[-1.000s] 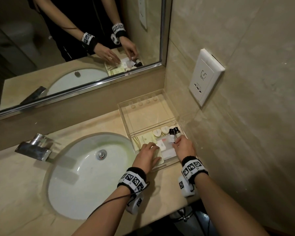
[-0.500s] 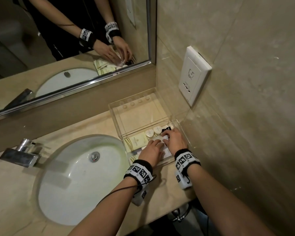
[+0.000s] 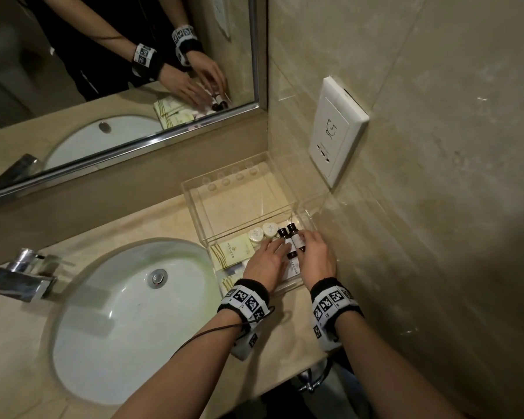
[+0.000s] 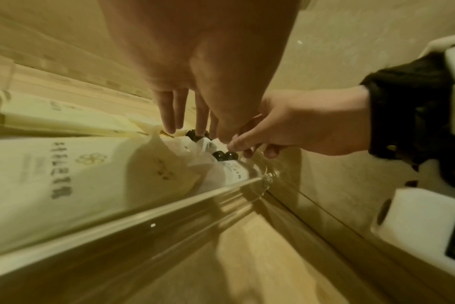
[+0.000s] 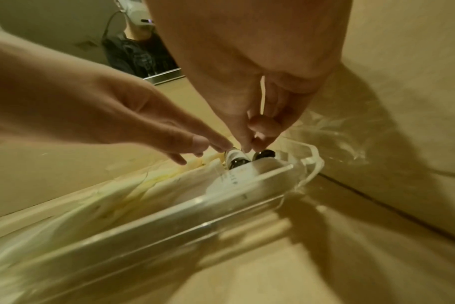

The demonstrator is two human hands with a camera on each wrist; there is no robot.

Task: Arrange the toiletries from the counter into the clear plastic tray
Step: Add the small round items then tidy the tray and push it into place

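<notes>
The clear plastic tray point(image 3: 191, 207) sits on the counter in the corner by the right wall. Inside lie cream sachets point(image 3: 235, 252), two pale soaps point(image 3: 257, 235) and two small dark bottles point(image 3: 294, 234) side by side at the right end. My left hand point(image 3: 277, 247) reaches in with straight fingers that touch the left bottle. My right hand point(image 3: 304, 240) pinches the right bottle between thumb and fingers. The right wrist view shows that pinch point(image 5: 252, 131) over the bottles point(image 5: 235, 158) behind the tray's wall point(image 5: 195, 207). White packets under my palms are mostly hidden.
A white sink basin point(image 3: 118, 313) with a chrome faucet point(image 3: 22, 276) fills the counter to the left. The mirror point(image 3: 103, 71) runs along the back. A white wall socket point(image 3: 336, 137) hangs just above the tray, and the tiled wall stands close on the right.
Half a second ago both hands covered the bottles. Now they have drawn back a little and the two bottles show lying side by side. The head view has shifted slightly.
</notes>
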